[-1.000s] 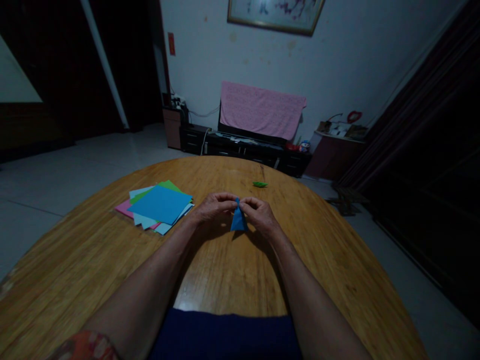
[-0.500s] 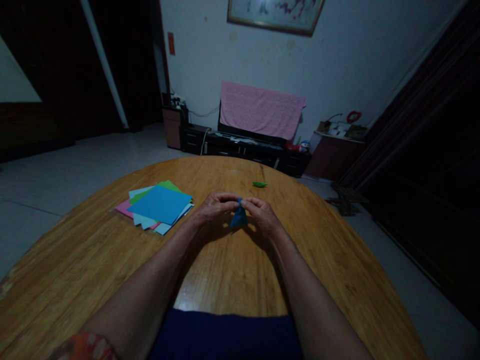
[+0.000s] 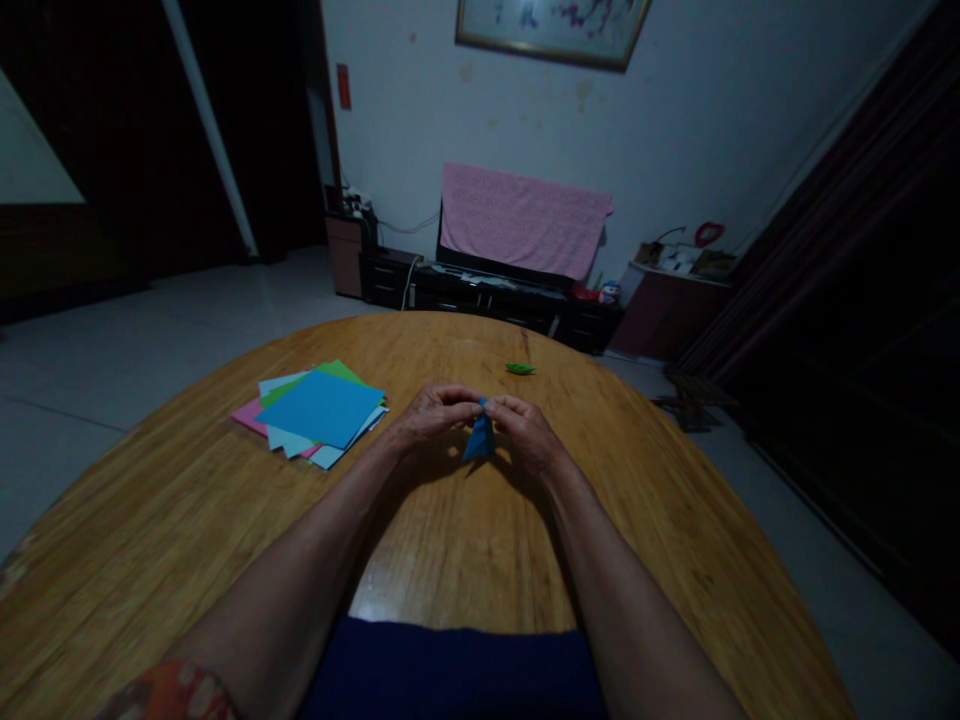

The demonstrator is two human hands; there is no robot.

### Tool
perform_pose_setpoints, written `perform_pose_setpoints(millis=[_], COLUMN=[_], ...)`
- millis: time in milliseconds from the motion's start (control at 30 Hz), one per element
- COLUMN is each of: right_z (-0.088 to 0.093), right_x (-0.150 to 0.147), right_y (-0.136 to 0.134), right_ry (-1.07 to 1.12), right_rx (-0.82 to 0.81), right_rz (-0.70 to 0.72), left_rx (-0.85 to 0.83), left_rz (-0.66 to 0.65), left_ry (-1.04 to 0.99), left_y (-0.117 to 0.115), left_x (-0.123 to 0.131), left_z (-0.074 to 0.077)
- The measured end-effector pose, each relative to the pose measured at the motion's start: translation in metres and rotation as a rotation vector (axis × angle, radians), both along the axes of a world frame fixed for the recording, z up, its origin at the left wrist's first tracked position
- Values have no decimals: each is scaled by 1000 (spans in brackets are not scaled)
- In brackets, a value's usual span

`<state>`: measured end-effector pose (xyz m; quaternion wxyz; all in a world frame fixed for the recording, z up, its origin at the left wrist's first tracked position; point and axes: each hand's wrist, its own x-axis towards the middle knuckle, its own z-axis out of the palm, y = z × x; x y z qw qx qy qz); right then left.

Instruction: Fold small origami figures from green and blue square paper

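One blue paper [image 3: 479,440] is pinched at its top, above the table [image 3: 465,560], in the closed grip of left hand [image 3: 431,415] and right hand [image 3: 529,435]. One stack [image 3: 315,412] and one green scrap [image 3: 520,369] are seen; little has shifted since.

The top tip of the folded blue paper [image 3: 478,442] is buried between the fingers [image 3: 459,404] of the left hand [image 3: 429,418] and right hand [image 3: 529,435], so its shape up there is anyone's guess. The little green thing [image 3: 520,369] just above them is too small to make out. In the paper stack [image 3: 319,410], centre left, the lower sheets only peek out at the edges. The framed picture [image 3: 551,25] gets chopped by the top edge, and the tabletop [image 3: 187,540] by the bottom.
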<state>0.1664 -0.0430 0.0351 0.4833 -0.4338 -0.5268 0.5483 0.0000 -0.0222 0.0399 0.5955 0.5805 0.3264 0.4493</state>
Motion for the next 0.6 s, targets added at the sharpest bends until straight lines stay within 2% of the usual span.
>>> perform_pose_setpoints(millis=[200, 367, 600], right_z=[-4, -5, -7], right_x=[3, 3, 6], right_y=[1, 2, 6], right_ry=[28, 22, -24], right_rx=[9, -24, 27], right_rz=[75, 55, 14], left_rx=[44, 91, 100], left_rz=[-42, -14, 36], left_ry=[37, 74, 74], left_y=[3, 5, 1], left_x=[-3, -2, 2], left_z=[-2, -2, 1])
